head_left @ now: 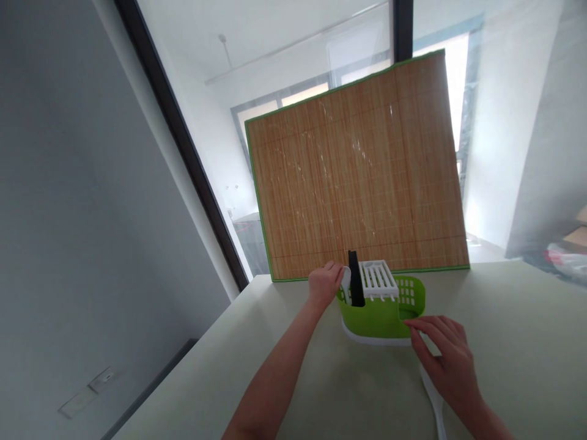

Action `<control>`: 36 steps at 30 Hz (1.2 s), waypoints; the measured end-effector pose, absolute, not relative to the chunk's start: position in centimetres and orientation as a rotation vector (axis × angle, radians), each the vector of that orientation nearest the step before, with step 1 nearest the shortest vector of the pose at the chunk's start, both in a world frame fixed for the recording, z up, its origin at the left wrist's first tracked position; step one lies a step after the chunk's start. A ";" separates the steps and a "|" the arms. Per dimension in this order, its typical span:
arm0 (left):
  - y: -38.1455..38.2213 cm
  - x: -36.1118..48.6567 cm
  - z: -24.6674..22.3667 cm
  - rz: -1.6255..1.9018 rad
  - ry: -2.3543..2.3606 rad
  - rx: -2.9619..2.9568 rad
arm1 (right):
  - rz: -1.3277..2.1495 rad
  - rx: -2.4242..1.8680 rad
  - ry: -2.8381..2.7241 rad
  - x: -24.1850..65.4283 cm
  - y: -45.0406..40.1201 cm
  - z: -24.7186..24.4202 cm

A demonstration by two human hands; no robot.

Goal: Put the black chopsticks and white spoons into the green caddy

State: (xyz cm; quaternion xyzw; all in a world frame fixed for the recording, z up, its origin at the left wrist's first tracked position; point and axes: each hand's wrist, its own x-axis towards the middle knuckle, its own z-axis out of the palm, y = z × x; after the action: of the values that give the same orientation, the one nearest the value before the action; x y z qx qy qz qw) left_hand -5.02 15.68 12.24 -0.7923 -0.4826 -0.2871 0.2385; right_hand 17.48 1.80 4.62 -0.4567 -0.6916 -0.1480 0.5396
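A green utensil caddy (373,321) with a white base stands on the table. It has a white slotted rack (378,279) on top and a black upright piece (356,281), perhaps a knife handle or sheath. My left hand (324,284) is closed at the caddy's left end, around a white spoon (347,286) that stands in it. At the right end, the pinched fingertips of my right hand (447,348) meet at the caddy's low front rim. A white long-handled utensil (433,397) lies on the table, partly hidden under my right hand.
The pale table (367,391) runs up to a glass window with dark frames. A bamboo mat (362,177) with green edging leans upright against the glass behind the caddy. A grey wall (92,214) with a socket is at left. Plastic and cardboard (568,250) appear far right.
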 end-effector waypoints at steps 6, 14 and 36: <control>16.4 -5.2 11.5 -0.774 -1.418 -2.210 | -0.360 -1.107 -1.647 17.6 2.0 4.5; 16.4 -4.0 12.3 -0.627 -1.385 -2.248 | -0.374 -1.105 -1.665 17.6 2.2 4.2; 14.1 -5.6 10.4 -1.055 -1.354 -2.141 | -0.090 -1.487 -1.695 21.6 3.8 2.7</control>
State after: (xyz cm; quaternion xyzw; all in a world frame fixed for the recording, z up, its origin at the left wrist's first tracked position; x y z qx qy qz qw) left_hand -5.56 14.08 10.41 -0.7648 -0.4837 -0.3770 0.1974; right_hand 21.56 3.76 2.71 -0.5955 -0.6788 -0.0360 0.4280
